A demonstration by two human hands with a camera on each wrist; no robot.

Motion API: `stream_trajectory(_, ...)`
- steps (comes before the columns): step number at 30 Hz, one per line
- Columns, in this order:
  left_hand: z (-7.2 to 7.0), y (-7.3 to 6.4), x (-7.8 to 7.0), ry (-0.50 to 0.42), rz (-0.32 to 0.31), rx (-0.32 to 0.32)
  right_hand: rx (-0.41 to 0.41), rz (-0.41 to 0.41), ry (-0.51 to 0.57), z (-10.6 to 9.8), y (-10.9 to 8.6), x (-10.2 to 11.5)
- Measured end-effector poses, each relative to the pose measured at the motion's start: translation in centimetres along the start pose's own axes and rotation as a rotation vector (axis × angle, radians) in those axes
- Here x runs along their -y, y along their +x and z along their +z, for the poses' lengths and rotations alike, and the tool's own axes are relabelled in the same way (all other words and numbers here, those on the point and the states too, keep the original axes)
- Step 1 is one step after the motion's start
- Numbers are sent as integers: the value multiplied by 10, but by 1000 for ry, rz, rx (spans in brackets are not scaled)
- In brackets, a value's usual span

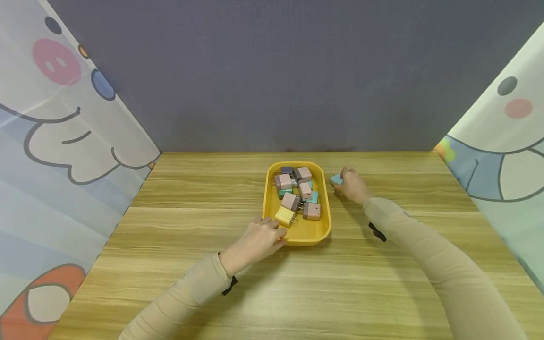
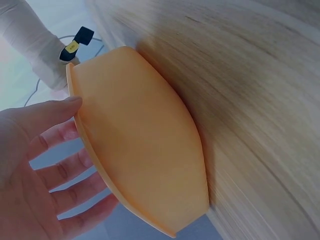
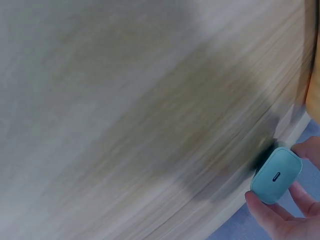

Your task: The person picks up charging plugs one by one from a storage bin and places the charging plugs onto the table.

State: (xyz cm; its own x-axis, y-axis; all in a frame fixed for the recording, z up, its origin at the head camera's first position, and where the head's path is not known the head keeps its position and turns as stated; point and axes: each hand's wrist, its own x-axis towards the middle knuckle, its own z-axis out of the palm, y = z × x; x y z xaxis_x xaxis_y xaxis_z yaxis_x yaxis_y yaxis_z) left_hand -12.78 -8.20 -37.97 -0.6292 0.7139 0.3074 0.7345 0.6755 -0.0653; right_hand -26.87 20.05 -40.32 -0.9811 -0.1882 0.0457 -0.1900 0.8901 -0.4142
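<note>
My left hand (image 1: 258,241) grips the near left corner of a yellow plastic tray (image 1: 309,242). In the left wrist view the thumb lies on the outer side of the tray (image 2: 135,130) at its rim, with the fingers over the edge. Inside are several plug chargers: pink-and-brown ones such as a charger (image 1: 312,211), a yellow charger (image 1: 285,216), and teal and dark ones. Just right of the tray, my right hand (image 1: 354,186) pinches a light blue charger (image 3: 276,175) between thumb and fingers, low by the table. Its port face shows in the right wrist view.
The wooden table (image 1: 204,189) extends around the tray on all sides. A grey upright panel (image 1: 272,75) stands along its far edge. Cartoon-printed sheets (image 1: 42,179) flank the table on both sides.
</note>
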Motion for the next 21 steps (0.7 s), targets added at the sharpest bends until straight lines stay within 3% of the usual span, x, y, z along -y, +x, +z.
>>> stream_trajectory(21, -2, 1, -2, -8, -20, 16, 84, -3, -95, -3, 0, 0)
